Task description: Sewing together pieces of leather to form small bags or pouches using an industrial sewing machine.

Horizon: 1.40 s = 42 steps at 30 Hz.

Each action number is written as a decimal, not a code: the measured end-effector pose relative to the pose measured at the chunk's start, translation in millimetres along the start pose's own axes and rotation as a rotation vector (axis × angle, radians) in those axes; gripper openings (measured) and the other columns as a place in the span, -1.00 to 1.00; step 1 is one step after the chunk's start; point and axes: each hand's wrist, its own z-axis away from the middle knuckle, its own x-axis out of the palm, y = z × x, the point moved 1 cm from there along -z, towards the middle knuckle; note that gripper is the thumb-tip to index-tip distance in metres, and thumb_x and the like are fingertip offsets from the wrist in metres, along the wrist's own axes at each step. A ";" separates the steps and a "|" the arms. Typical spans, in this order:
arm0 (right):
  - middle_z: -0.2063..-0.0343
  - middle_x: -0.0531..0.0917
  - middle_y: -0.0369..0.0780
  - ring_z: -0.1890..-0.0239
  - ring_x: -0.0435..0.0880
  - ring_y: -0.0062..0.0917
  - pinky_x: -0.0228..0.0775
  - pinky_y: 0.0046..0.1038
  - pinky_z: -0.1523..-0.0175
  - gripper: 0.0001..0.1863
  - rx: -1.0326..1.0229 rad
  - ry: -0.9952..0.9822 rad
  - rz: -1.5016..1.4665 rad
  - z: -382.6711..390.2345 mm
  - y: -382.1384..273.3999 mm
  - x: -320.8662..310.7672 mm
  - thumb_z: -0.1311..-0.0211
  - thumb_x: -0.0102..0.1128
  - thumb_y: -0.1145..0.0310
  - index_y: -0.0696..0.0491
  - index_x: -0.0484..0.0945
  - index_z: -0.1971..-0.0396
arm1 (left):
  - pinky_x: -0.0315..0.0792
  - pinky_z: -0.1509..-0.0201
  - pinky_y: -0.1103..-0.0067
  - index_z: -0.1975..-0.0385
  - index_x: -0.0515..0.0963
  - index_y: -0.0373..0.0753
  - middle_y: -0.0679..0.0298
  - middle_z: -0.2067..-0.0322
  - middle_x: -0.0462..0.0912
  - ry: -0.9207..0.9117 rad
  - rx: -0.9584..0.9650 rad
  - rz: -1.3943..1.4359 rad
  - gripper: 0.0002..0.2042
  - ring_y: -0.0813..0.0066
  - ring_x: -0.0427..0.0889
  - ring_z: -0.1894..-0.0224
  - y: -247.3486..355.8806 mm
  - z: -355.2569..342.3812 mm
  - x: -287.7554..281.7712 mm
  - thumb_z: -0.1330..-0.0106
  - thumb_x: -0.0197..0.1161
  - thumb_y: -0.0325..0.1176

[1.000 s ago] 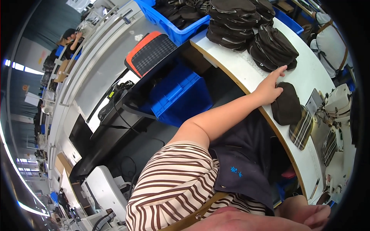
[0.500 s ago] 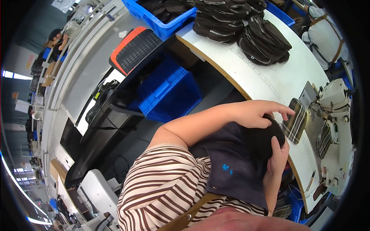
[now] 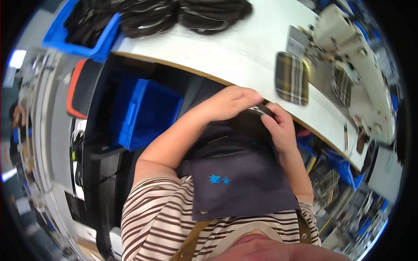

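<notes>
In my lap, at the front edge of the white table (image 3: 209,52), is a dark black fabric piece (image 3: 250,123) with a shiny, zipper-like strip along its upper edge. My left hand (image 3: 237,102) is closed over its upper left side, fingers together. My right hand (image 3: 281,126) grips its right side, thumb in front and fingers behind. The piece's lower part blends into my dark apron (image 3: 244,182). Beyond my right hand, a plaid fabric piece (image 3: 291,78) with rounded corners lies flat on the table, touched by neither hand.
A white sewing machine (image 3: 348,39) stands at the right with another plaid piece (image 3: 341,85) beside it. Black zippered pouches (image 3: 209,15) are heaped at the table's far left. Blue bins (image 3: 148,113) stand below and left. A thin pen-like tool (image 3: 346,135) lies near the right edge.
The view has swung to the right. My left hand has drawn back from beside the plaid piece and closed onto the black piece; both hands now hold its upper edge.
</notes>
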 end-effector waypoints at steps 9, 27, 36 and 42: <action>0.26 0.63 -0.44 0.25 0.51 -0.83 0.39 -0.66 0.12 -0.84 0.125 -0.075 -0.106 -6.6 -0.1 -2.3 -0.44 0.35 0.38 0.12 0.62 0.12 | 0.36 0.34 0.50 0.50 0.50 -0.29 0.39 0.60 0.45 0.132 -0.091 -0.208 -0.56 0.61 0.38 0.46 12.0 -5.9 16.3 -0.61 0.20 -0.11; 0.26 0.61 -0.43 0.23 0.49 -0.81 0.37 -0.64 0.08 -0.89 0.120 -0.126 -0.252 9.0 3.5 -12.7 -0.42 0.35 0.39 0.09 0.62 0.21 | 0.16 0.38 0.65 0.57 0.49 -0.17 0.56 0.58 0.37 0.260 -0.036 0.139 -0.57 0.77 0.23 0.47 13.4 -1.7 10.2 -0.62 0.20 -0.13; 0.28 0.60 -0.43 0.24 0.49 -0.81 0.35 -0.66 0.10 -0.88 0.123 -0.129 -0.242 9.5 8.3 -17.4 -0.44 0.35 0.39 0.10 0.63 0.18 | 0.44 0.21 0.53 0.35 0.62 -0.29 0.39 0.48 0.58 0.155 0.006 -0.392 -0.64 0.58 0.49 0.38 39.9 -5.9 -1.0 -0.55 0.21 -0.10; 0.39 0.55 -0.47 0.36 0.44 -0.85 0.32 -0.68 0.22 -0.87 0.082 -0.128 -0.022 9.8 7.8 -9.2 -0.47 0.33 0.37 0.10 0.61 0.21 | 0.46 0.33 0.40 0.41 0.64 -0.26 0.16 0.53 0.63 0.035 0.115 -0.734 -0.69 0.24 0.61 0.48 35.1 -2.2 28.7 -0.44 0.35 -0.13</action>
